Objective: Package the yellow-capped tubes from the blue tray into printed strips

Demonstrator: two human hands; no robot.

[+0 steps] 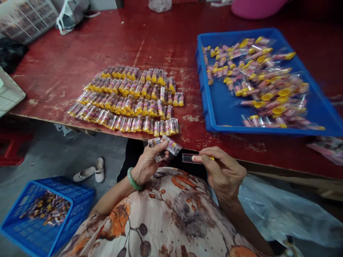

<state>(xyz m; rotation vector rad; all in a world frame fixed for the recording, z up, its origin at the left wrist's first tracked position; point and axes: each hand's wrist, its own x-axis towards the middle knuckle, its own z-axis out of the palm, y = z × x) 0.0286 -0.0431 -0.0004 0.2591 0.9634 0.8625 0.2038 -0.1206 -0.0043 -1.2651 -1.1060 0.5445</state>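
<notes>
My left hand (150, 160), with a green bangle at the wrist, is closed on several small printed labels (171, 145) at the table's front edge. In my right hand (223, 171) a clear tube (190, 158) with a pink-and-white label and a yellow end is pinched, its transparent end pointing left toward the labels. The two hands are apart. Beyond my left hand, rows of yellow-capped tubes (128, 92) lie on the red table (112, 39). To the right, a blue tray (217, 110) holds many clear tubes with pink contents and yellow ends.
A blue crate (77, 200) with capped tubes stands on the floor at lower left, near white shoes (99, 169). White baskets (29, 19) are at the left. A pink container (257, 8) is at the back; plastic sheeting (281, 210) hangs at lower right.
</notes>
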